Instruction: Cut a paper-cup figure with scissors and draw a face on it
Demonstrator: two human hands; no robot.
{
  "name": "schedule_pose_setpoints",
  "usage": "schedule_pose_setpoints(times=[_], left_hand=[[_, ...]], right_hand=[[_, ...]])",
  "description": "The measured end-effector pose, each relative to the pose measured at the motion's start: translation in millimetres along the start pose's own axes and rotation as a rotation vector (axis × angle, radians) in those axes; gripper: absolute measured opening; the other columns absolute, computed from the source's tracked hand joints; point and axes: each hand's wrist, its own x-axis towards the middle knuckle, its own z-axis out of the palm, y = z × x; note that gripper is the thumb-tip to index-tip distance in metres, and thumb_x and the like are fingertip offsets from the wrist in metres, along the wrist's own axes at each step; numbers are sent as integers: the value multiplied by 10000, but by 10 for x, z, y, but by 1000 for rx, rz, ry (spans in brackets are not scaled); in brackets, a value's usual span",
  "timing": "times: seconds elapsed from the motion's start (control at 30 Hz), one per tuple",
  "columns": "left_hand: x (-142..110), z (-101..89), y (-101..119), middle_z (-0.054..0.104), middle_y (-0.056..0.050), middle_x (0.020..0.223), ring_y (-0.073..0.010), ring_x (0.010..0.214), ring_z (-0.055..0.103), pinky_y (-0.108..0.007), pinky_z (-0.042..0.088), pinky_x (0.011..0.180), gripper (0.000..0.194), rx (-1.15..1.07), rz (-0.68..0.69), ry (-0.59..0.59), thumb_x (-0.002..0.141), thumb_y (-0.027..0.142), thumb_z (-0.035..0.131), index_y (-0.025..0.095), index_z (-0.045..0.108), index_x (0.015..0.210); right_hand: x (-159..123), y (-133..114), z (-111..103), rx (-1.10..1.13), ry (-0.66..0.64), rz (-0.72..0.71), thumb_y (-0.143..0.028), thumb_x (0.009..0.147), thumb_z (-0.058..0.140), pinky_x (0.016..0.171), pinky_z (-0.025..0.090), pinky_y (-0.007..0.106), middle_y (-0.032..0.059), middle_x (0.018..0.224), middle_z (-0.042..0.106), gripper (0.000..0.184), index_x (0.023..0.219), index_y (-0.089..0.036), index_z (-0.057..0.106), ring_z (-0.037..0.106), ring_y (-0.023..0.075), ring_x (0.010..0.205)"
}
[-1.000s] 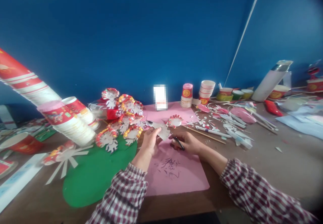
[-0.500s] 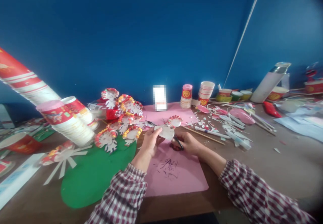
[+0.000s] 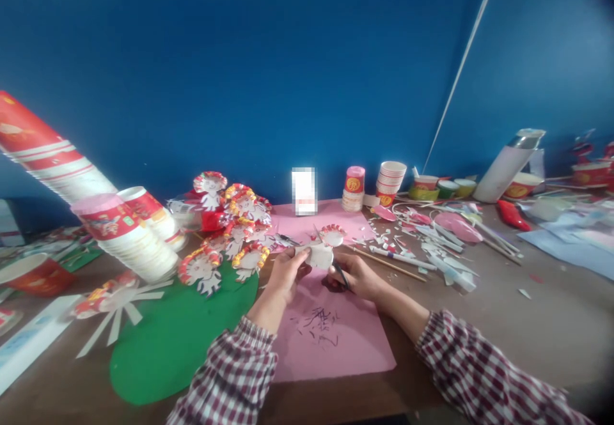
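Observation:
My left hand (image 3: pixel 286 273) pinches a small white paper piece (image 3: pixel 320 256) at its left edge, above a pink sheet (image 3: pixel 355 342). Dark-handled scissors (image 3: pixel 342 275) sit in my right hand (image 3: pixel 357 276), its fingers closed round the handles; the blades are against or behind the paper, partly hidden. Just beyond the hands lies a white disc with a curled red and white rim (image 3: pixel 332 235). Dark slivers (image 3: pixel 320 326) are scattered on the pink sheet, nearer to me.
Left of my hands, paper figures with curled red and yellow rims (image 3: pixel 249 255) crowd a green sheet (image 3: pixel 187 335). Stacked paper cups (image 3: pixel 129 236) lean at the left. Paper scraps (image 3: pixel 422 236), a wooden stick (image 3: pixel 388 262) and a tilted white flask (image 3: pixel 503 168) are at the right.
The paper piece has turned in my left hand and now stands more upright. My right hand still grips the scissors at its right edge. The whole view has shifted slightly.

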Motion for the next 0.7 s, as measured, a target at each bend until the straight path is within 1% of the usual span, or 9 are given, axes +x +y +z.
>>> schedule_pose_setpoints(times=[0.13, 0.37, 0.5, 0.7], left_hand=[[-11, 1, 6, 661, -33, 733, -96, 626, 583, -185, 438, 545, 336, -8, -7, -26, 573, 349, 815, 145, 689, 808], [-31, 9, 19, 645, -17, 703, -88, 610, 579, -180, 439, 545, 314, -30, -9, -36, 595, 336, 810, 146, 692, 815], [-11, 1, 8, 647, -24, 711, -90, 613, 576, -182, 439, 542, 317, -24, -6, -28, 596, 342, 809, 142, 692, 812], [4, -20, -8, 655, -38, 750, -97, 641, 578, -185, 438, 548, 330, -2, 1, -41, 609, 347, 802, 137, 694, 839]], right_hand=[[1, 6, 3, 20, 6, -7, -557, 745, 666, 484, 323, 222, -35, 579, 472, 444, 735, -156, 474, 437, 84, 501], [7, 59, -6, 89, -33, -41, -500, 780, 662, 490, 328, 220, -38, 611, 465, 380, 801, -151, 513, 428, 79, 508], [4, 44, -3, 76, -35, -57, -472, 803, 650, 492, 318, 221, -41, 606, 443, 355, 790, -147, 508, 415, 77, 511], [-2, 42, -10, 54, -26, -44, -480, 799, 649, 491, 321, 217, -37, 615, 448, 363, 807, -144, 511, 414, 80, 519]])
